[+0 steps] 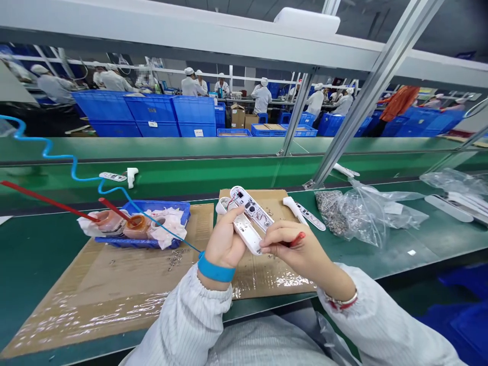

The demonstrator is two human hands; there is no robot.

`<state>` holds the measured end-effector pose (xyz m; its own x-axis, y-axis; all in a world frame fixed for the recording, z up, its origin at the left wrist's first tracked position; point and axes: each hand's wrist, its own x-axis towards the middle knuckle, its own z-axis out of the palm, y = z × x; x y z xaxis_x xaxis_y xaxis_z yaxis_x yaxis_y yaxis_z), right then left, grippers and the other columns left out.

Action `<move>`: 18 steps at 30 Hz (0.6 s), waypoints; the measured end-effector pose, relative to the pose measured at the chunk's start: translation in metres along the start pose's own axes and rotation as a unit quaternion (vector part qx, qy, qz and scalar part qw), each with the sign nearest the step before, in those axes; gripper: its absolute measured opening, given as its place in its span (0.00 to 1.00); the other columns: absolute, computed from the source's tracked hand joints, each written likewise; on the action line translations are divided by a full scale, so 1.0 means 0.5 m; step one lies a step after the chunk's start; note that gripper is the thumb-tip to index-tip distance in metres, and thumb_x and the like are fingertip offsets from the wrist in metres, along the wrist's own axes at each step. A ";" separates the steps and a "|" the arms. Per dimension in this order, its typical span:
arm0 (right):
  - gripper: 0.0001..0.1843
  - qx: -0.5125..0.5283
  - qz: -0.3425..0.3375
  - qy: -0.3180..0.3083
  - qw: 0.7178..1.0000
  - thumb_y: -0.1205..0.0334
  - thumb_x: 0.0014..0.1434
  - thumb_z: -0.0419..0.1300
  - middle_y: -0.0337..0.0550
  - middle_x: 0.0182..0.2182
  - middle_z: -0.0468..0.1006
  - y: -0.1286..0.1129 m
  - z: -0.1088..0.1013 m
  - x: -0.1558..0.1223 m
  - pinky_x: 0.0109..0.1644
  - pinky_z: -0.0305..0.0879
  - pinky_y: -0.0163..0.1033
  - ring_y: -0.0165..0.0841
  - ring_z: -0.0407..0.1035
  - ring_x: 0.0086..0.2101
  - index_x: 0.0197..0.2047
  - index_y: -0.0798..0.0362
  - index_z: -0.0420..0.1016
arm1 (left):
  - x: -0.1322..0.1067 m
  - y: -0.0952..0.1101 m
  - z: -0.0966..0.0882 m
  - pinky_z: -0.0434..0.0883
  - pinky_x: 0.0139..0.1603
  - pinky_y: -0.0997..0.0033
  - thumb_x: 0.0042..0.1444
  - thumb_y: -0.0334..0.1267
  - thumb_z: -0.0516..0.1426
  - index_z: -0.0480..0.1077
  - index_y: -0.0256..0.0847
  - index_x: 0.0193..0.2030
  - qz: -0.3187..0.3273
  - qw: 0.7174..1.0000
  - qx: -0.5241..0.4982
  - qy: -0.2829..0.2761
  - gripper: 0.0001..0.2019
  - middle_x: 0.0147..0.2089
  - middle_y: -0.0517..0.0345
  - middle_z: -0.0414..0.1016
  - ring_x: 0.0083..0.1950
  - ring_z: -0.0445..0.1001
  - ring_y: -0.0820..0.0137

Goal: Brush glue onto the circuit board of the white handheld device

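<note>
Over the brown cardboard sheet (257,280), the left hand (224,240) grasps an opened, elongated white plastic casing (248,233); the right hand (287,246), clasping a slender red object (298,239), meets its near end: probably fine assembly, next requiring steady alignment.

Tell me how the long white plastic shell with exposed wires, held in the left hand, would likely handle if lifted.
The long white plastic shell looks straight in the left hand, so it is probably stiff. Its thin wires lie exposed and might snag. Its smooth surface may feel slippery.

Metal posts (367,101), stacked blue bins (152,116)
</note>
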<state>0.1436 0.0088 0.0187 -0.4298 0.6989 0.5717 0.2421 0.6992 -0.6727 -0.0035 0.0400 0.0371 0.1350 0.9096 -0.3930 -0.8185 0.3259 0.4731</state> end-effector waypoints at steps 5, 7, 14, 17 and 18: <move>0.08 -0.015 -0.003 -0.025 1.000 0.73 0.59 0.59 0.38 0.31 0.78 -0.001 -0.006 0.003 0.38 0.67 0.34 0.28 0.71 0.33 0.36 0.52 0.77 | -0.008 0.004 0.003 0.73 0.37 0.70 0.54 0.24 0.54 0.69 0.35 0.33 0.027 0.999 -0.005 0.031 0.05 0.30 0.56 0.74 0.30 0.73 0.72; 0.10 -0.051 -0.022 -0.042 0.998 0.75 0.59 0.57 0.39 0.33 0.78 -0.001 -0.010 0.000 0.39 0.68 0.34 0.29 0.72 0.34 0.38 0.52 0.76 | -0.006 0.005 0.003 0.72 0.37 0.72 0.54 0.24 0.54 0.69 0.35 0.34 0.041 0.999 -0.015 0.031 0.05 0.31 0.57 0.74 0.30 0.73 0.73; 0.17 -0.334 -0.155 -0.098 0.925 0.77 0.62 0.45 0.54 0.40 0.77 -0.010 -0.007 -0.018 0.30 0.68 0.39 0.36 0.72 0.33 0.46 0.61 0.71 | 0.002 0.000 0.010 0.74 0.37 0.71 0.58 0.26 0.53 0.68 0.36 0.34 0.046 0.995 -0.064 0.054 0.05 0.32 0.57 0.75 0.31 0.74 0.73; 0.16 -0.419 -0.196 -0.113 0.879 0.74 0.62 0.45 0.57 0.38 0.77 -0.020 -0.002 -0.020 0.24 0.65 0.41 0.38 0.71 0.29 0.47 0.68 0.70 | 0.006 -0.001 0.016 0.73 0.34 0.73 0.59 0.27 0.52 0.68 0.37 0.34 0.062 0.991 -0.082 0.081 0.05 0.31 0.58 0.74 0.29 0.74 0.74; 0.15 -0.435 -0.207 -0.111 0.869 0.74 0.62 0.46 0.56 0.38 0.77 -0.021 -0.001 -0.019 0.23 0.64 0.41 0.37 0.70 0.28 0.48 0.69 0.69 | 0.009 -0.002 0.018 0.73 0.34 0.74 0.59 0.27 0.52 0.68 0.37 0.34 0.070 0.990 -0.086 0.085 0.05 0.31 0.58 0.74 0.29 0.74 0.74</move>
<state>0.1458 -0.0053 0.0207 -0.7709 0.3819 0.5098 0.5516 0.8005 0.2344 0.0027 0.0460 0.0419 -0.0708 0.8816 -0.4666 -0.9072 0.1376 0.3975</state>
